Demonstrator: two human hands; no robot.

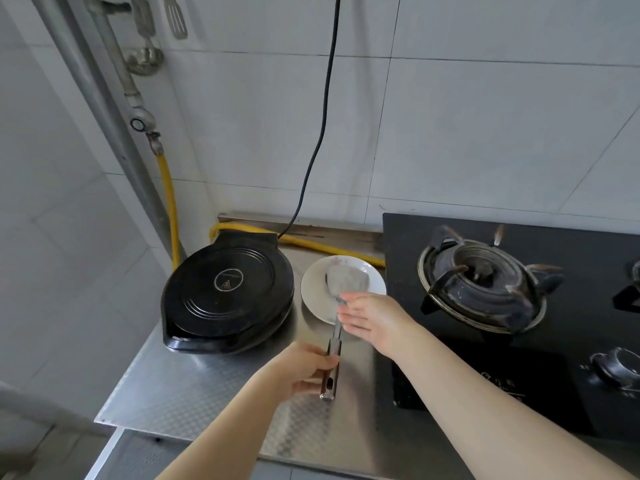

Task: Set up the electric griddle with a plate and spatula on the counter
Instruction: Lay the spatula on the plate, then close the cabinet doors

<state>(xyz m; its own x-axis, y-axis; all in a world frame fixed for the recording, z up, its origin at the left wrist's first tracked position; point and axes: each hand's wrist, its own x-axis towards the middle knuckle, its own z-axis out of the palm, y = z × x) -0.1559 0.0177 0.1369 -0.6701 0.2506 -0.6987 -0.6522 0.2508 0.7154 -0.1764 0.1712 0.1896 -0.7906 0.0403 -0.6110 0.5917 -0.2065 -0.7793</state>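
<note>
Hands at work, head view: left hand [308,370] curls round the handle of the spatula [337,329], whose blade lies on the white plate [313,294] just beside the closed electric griddle [228,289]. Right hand [375,320], fingers straight and holding nothing, touches the shaft. Likely risk: the long handle overhangs the rim. Released carelessly, it may tip off onto the steel counter [194,386].

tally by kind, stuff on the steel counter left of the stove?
Electric griddle: 1
Plate: 1
Spatula: 1, blade over the plate, handle gripped by the left hand
Total: 3
</note>
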